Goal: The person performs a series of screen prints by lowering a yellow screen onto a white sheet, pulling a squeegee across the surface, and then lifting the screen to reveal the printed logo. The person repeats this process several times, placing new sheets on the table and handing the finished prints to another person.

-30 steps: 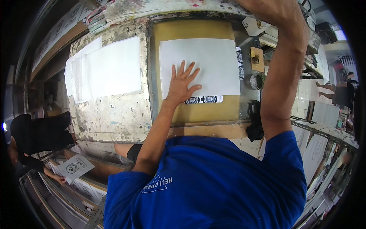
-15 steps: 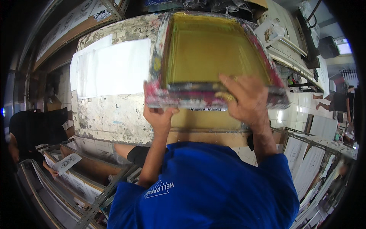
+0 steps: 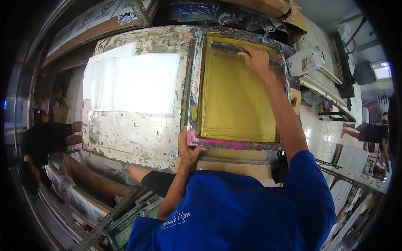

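A yellow-meshed printing screen lies on the right part of the worktable, its wooden frame stained with pink and dark ink. My left hand grips the near left corner of that frame, with the thumb along the near edge and fingers partly hidden by it. At the far end of the mesh, my right hand is closed round a dark squeegee. The squeegee lies crosswise, nearly parallel to the far edge. Some of my right fingers are hidden behind the hand.
White sheets lie stacked on the ink-worn tabletop left of the screen. Racks with printed boards stand at the lower left. A person in dark clothes is at the left, another at the far right. Cardboard sits beyond the table.
The screen's near edge, raised before, has come down so the screen lies flatter. My right hand has carried the squeegee from the near end to the far end. My left hand stays on the corner.
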Action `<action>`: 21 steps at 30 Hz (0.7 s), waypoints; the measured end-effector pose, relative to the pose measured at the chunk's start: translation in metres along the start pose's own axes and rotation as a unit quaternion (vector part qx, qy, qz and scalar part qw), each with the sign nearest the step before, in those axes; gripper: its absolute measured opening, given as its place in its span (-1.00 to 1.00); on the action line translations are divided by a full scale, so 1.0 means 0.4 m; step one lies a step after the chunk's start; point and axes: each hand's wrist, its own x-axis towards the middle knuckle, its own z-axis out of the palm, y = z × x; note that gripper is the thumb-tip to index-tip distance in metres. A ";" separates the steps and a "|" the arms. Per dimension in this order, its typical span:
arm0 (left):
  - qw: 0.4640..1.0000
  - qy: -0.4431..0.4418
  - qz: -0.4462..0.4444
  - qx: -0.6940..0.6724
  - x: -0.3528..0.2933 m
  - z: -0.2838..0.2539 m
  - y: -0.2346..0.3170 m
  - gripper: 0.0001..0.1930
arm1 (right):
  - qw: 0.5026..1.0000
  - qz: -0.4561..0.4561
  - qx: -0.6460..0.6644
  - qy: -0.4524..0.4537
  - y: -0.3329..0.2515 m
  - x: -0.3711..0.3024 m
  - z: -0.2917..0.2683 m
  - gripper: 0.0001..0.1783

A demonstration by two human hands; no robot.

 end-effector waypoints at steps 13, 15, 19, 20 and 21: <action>0.998 0.010 0.032 0.053 0.011 -0.006 0.026 0.22 | 0.998 -0.060 -0.034 -0.001 0.081 0.064 0.106 -0.57; 0.996 0.009 0.054 0.070 0.014 -0.007 0.014 0.23 | 0.997 -0.068 -0.025 0.012 0.035 -0.023 0.089 -0.63; 0.996 0.011 0.051 0.078 0.014 -0.008 0.023 0.21 | 0.997 -0.080 -0.008 -0.003 -0.125 -0.244 0.007 -0.58; 0.996 0.002 0.045 0.072 0.018 -0.011 0.034 0.19 | 0.997 -0.070 0.006 -0.009 -0.160 -0.304 -0.010 -0.55; 0.996 0.005 0.052 0.078 0.017 -0.012 0.033 0.18 | 0.998 -0.064 0.012 -0.018 -0.201 -0.361 -0.027 -0.53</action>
